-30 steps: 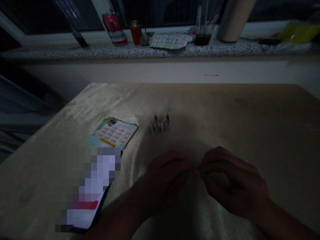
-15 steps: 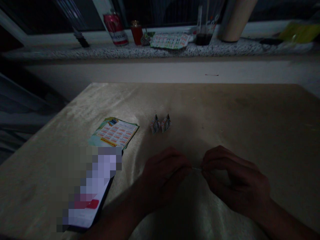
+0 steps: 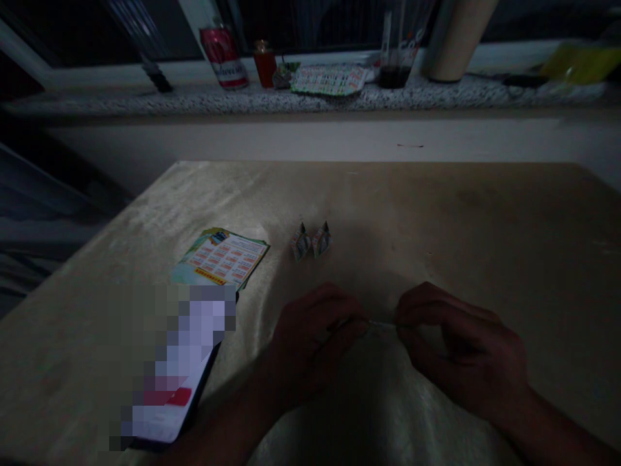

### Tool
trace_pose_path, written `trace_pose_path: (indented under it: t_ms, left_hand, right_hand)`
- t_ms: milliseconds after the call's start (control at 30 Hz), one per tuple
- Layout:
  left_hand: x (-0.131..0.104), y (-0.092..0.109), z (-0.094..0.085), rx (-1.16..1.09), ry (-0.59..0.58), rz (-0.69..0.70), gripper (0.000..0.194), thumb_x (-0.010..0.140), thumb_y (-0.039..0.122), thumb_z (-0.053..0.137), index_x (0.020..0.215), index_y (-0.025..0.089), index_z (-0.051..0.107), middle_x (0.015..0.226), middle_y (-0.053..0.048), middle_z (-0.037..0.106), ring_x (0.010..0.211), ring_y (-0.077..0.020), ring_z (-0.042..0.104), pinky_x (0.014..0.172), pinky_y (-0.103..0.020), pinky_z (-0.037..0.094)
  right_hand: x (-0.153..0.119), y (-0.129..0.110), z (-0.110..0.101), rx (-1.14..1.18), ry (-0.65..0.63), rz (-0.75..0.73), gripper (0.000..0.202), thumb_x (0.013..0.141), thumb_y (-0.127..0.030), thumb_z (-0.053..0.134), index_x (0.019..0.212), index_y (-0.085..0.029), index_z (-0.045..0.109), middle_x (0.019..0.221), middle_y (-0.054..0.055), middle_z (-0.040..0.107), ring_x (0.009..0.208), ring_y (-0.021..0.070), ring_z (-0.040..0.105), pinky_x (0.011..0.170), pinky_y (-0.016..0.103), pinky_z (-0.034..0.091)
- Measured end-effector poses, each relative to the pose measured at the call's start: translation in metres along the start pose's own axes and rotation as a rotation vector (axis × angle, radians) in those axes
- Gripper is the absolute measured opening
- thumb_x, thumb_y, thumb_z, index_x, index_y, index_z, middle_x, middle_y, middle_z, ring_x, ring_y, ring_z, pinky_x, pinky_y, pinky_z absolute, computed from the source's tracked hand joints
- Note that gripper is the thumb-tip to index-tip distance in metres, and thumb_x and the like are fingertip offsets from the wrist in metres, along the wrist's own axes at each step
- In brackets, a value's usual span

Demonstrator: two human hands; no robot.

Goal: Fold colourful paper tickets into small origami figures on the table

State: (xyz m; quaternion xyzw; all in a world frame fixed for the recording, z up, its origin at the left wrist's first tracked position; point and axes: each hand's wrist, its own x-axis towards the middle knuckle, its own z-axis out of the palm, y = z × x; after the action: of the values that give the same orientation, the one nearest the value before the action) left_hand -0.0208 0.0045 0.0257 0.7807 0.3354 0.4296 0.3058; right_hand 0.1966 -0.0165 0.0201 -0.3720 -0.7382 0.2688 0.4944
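Note:
A thin, pale folded paper (image 3: 383, 324) spans the gap between my hands, seen nearly edge-on; most of it is hidden by fingers. My left hand (image 3: 317, 346) pinches one end between thumb and fingers. At the other end my right hand (image 3: 458, 349) pinches it too, its fingers curled. Beyond them, two small folded paper pieces (image 3: 310, 242) with printed sides stand side by side on the table. Left of those lies a stack of printed calendar cards (image 3: 226, 255). A phone (image 3: 187, 375) with its screen lit rests nearer me, beside my left forearm.
The pale table (image 3: 388, 200) ends at a wall under a granite sill (image 3: 272, 100). On the sill stand a red can (image 3: 226, 57), a small red bottle (image 3: 265, 65), more folded printed paper (image 3: 330, 79), a cup of dark liquid (image 3: 395, 74) and a tall tan cylinder (image 3: 458, 42).
My hands have moved slightly apart, so a little more of the thin paper shows between them. The stack, phone and standing pieces stay where they were.

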Motion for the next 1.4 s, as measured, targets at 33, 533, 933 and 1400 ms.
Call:
trace_pose_path:
  t_ms: [33, 533, 933, 1400]
  left_hand:
    - [-0.0001, 0.0, 0.0003, -0.014, 0.011, -0.009, 0.007, 0.093, 0.013, 0.065, 0.087, 0.017, 0.068, 0.082, 0.0, 0.065, 0.071, -0.0109, 0.062, 0.063, -0.02, 0.048]
    - [-0.0038, -0.0035, 0.0102, -0.316, -0.052, -0.549, 0.015, 0.083, 0.03, 0.075, 0.09, 0.017, 0.077, 0.072, -0.001, 0.067, 0.065, -0.0126, 0.058, 0.059, -0.022, 0.046]
    - [0.0021, 0.0002, 0.0068, -0.502, -0.182, -0.61, 0.011, 0.081, 0.026, 0.079, 0.076, 0.016, 0.081, 0.063, 0.0, 0.069, 0.056, -0.0082, 0.056, 0.053, -0.018, 0.041]
    - [-0.0021, -0.0079, 0.0086, -0.648, -0.22, -0.559, 0.009, 0.084, 0.022, 0.076, 0.082, 0.013, 0.077, 0.066, 0.001, 0.064, 0.06, -0.0074, 0.053, 0.056, -0.017, 0.041]
  right_hand:
    - [-0.0008, 0.0008, -0.0003, 0.013, -0.001, 0.016, 0.022, 0.081, 0.001, 0.066, 0.092, -0.019, 0.068, 0.083, 0.004, 0.068, 0.075, 0.0173, 0.067, 0.062, 0.031, 0.055]
    - [0.0029, 0.0015, 0.0017, 0.094, -0.087, 0.357, 0.023, 0.087, -0.025, 0.074, 0.065, -0.018, 0.074, 0.05, -0.004, 0.058, 0.042, 0.0064, 0.047, 0.038, 0.017, 0.034]
    - [0.0008, -0.0014, 0.0006, 0.366, -0.185, 0.609, 0.007, 0.081, -0.022, 0.08, 0.076, -0.024, 0.084, 0.058, -0.002, 0.071, 0.05, 0.0074, 0.06, 0.046, 0.013, 0.045]
    - [-0.0005, -0.0023, 0.0035, 0.433, -0.122, 0.628, 0.009, 0.075, -0.018, 0.084, 0.074, -0.027, 0.084, 0.063, 0.0, 0.077, 0.053, 0.0095, 0.067, 0.048, 0.013, 0.051]
